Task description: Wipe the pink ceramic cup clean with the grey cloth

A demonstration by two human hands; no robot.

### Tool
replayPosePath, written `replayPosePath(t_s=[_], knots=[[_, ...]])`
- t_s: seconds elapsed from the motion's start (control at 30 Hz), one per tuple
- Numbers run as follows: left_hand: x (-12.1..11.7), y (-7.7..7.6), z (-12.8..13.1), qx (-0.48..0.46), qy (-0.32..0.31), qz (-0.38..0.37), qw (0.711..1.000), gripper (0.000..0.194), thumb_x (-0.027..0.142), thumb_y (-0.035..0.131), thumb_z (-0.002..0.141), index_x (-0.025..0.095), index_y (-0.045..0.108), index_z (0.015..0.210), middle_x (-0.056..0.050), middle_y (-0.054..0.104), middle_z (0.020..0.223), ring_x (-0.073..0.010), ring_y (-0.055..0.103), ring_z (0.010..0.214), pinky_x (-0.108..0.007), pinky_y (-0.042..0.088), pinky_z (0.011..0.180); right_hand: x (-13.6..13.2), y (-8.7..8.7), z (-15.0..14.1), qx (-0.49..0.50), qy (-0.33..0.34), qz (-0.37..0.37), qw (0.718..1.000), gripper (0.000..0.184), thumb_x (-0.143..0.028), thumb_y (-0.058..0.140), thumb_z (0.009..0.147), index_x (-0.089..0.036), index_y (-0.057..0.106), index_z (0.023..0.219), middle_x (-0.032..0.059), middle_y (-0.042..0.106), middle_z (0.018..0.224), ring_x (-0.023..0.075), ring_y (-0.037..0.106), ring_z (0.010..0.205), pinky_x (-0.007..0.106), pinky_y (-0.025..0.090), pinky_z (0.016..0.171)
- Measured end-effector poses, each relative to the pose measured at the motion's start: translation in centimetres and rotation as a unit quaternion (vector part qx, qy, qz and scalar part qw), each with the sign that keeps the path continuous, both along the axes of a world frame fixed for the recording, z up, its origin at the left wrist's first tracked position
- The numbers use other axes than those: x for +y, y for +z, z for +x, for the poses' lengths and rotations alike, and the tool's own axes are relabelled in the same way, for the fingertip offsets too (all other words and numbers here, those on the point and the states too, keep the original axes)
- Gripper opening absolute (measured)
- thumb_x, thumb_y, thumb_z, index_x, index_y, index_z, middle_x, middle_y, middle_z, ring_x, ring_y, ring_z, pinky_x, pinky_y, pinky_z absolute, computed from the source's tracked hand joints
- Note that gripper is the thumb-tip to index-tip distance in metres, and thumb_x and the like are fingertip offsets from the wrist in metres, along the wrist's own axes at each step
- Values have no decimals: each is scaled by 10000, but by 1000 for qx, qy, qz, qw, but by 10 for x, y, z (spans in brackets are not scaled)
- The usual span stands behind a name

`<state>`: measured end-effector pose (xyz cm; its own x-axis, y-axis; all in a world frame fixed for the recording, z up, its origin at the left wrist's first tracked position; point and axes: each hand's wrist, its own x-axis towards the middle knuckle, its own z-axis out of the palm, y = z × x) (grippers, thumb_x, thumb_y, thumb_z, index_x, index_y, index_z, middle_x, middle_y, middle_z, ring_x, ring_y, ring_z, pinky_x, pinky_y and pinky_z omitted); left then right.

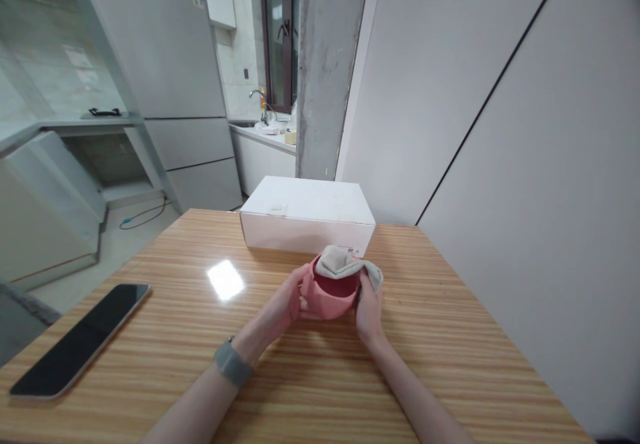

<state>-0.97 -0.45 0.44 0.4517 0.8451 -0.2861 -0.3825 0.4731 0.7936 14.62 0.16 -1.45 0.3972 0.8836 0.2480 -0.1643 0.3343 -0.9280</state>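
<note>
A pink hollow container (325, 304), shaped like a bowl with faceted sides, is held above the wooden table with its opening facing up toward me. My left hand (297, 294) is closed around its left side, the fingers partly hidden behind it. My right hand (369, 307) is closed on a light grey cloth (340, 262) at the container's right rim. The thumb presses the cloth there, and the rest of the cloth lies across the far rim and partly over the opening. The container's underside is hidden.
Just behind the hands, a white cardboard box (307, 214) stands on the wooden table (450, 357). A black-screened phone (83, 341) lies at the table's left edge. A white wall panel (525, 164) borders the right side. A fridge (165, 64) and sink counter stand beyond.
</note>
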Motion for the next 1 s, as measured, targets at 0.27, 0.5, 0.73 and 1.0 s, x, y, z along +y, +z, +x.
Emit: replayPosePath(t_s=[0.27,0.5,0.73,1.0], knots=[[7,-6,-3,56,68,-36,995,388,523,638,721,149,647,825,14,625,587,-95,545,438,-209,489,418,-2,0,0,15,49,-27,998,314,-455,604,788,-226,687,987,38,685,1067,224,569,1080,403,352,1032],[2,2,2,-37,140,28,989,356,369,684,728,131,630,987,-76,716,860,-186,686,736,-308,575,664,-15,2,-13,-89,50,99,990,251,-369,510,881,-253,656,1049,38,580,1236,204,445,1238,398,247,1114],[-1,-1,1,-55,47,22,997,400,484,566,819,141,640,1010,-84,726,861,-158,683,697,-239,541,621,-11,2,-6,-55,-4,90,994,251,-408,501,870,-232,660,954,36,598,1205,206,482,1186,390,275,1087],[5,-6,-3,11,28,-31,999,388,524,648,732,151,634,839,9,620,579,-103,552,454,-242,509,499,3,0,7,40,65,-38,996,334,-502,596,783,-211,683,923,22,700,980,215,582,1034,377,372,1002]])
